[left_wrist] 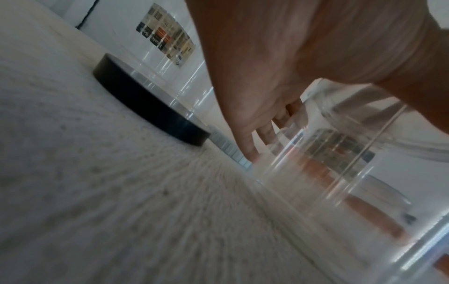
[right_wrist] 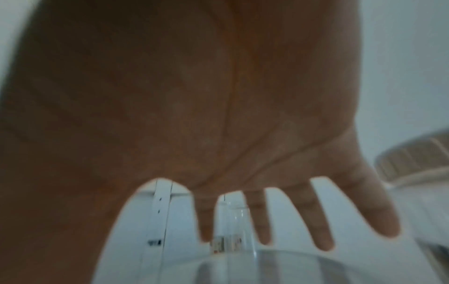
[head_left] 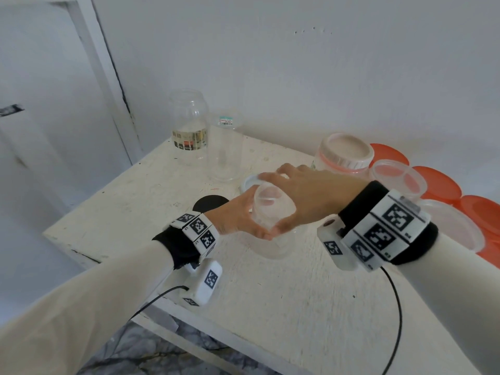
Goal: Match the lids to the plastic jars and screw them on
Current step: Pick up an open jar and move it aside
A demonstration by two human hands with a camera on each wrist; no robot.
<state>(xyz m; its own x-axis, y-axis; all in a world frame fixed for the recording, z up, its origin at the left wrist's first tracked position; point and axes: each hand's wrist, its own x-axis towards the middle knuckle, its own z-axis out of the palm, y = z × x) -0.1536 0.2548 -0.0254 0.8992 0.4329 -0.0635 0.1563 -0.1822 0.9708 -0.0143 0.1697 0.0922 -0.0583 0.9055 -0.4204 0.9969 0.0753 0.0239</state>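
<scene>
A small clear plastic jar (head_left: 270,212) stands without a lid on the white table (head_left: 284,307), near its middle. My left hand (head_left: 240,215) wraps round the jar from the left, fingers on its far side (left_wrist: 267,132). My right hand (head_left: 305,193) is spread over the jar's mouth, fingers straight and apart (right_wrist: 323,221), thumb down by the jar's front wall. The jar's rim (right_wrist: 291,265) shows just below those fingers. A black lid (head_left: 209,203) lies flat left of the jar. A white lid (head_left: 247,182) lies behind it, partly hidden by my fingers.
Two tall clear open jars stand at the back, one labelled (head_left: 189,125), one with a price sticker (head_left: 224,150). On the right are a jar with a pale lid on it (head_left: 345,154), clear tubs (head_left: 395,177) and orange lids (head_left: 438,182). The table's edge (head_left: 67,239) runs close on the left.
</scene>
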